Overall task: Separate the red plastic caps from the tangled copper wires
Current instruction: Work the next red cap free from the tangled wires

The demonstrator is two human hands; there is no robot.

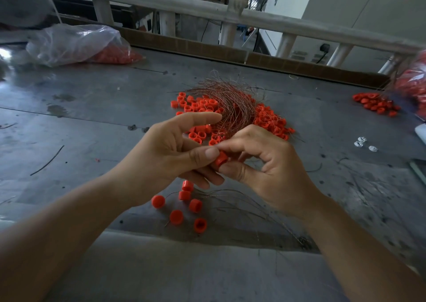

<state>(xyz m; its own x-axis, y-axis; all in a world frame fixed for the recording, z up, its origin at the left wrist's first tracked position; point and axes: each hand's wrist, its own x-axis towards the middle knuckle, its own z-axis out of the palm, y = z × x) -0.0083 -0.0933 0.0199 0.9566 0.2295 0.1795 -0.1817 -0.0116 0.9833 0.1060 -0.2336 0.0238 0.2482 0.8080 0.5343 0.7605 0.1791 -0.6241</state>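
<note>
Place: I am in a workshop.
Bench: my scratched metal worktop [80,108], wire scraps [47,161] on it.
Stock: bagged red caps [115,55].
Beyond: rough rail [175,0].

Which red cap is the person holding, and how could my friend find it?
Start at the grey table, with its big heap of red caps and copper wires in the middle. Nearer the camera, the left hand and right hand meet. The held cap is the only one off the table, pinched between their fingertips.
</note>
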